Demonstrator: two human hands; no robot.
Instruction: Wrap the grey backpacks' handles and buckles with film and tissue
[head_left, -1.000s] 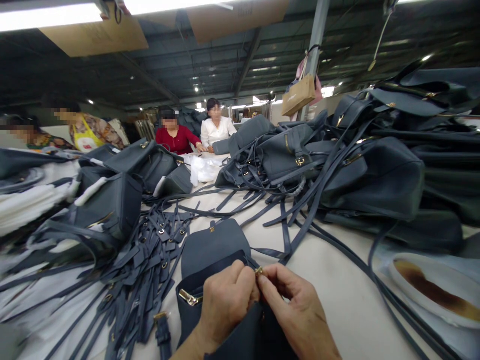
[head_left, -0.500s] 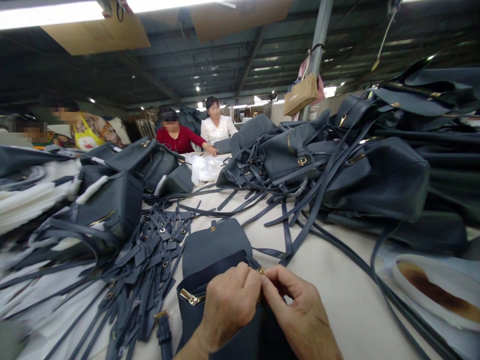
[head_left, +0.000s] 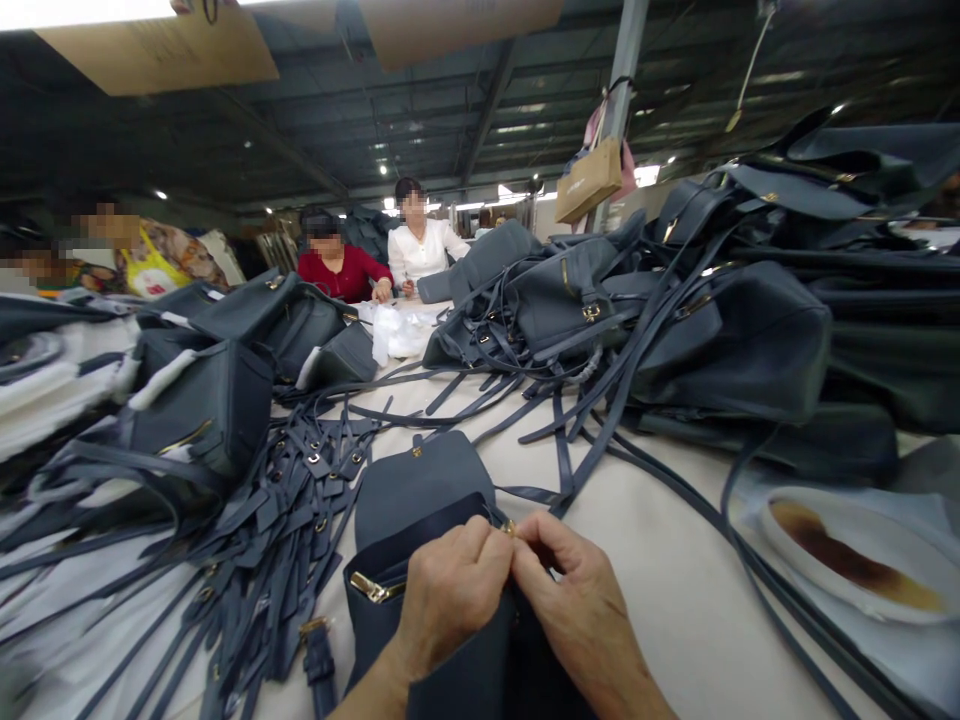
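Observation:
A dark blue-grey bag (head_left: 424, 490) lies at the bottom centre, its flap laid back and a gold zip showing on its front. Over the bag's right side, my left hand (head_left: 455, 585) has its fingers closed. My right hand (head_left: 574, 595) meets it from the right, thumb and forefinger pinched at a small gold metal fitting (head_left: 509, 527) on the bag's edge. The left fingertips are hidden behind the knuckles, so what they grip cannot be made out. Left of the bag is a short strap with a gold buckle (head_left: 319, 660).
Many loose straps (head_left: 277, 540) lie to the left, beside stacked bags (head_left: 225, 400). More bags (head_left: 750, 340) and long straps fill the right. An oval white dish (head_left: 847, 560) with brown residue stands at the right. Several people sit or stand beyond the table (head_left: 675, 560).
The view has shifted slightly, moving most things left. Both hands remain at the same spot on the bag. Across the table, the person in white has changed arm position.

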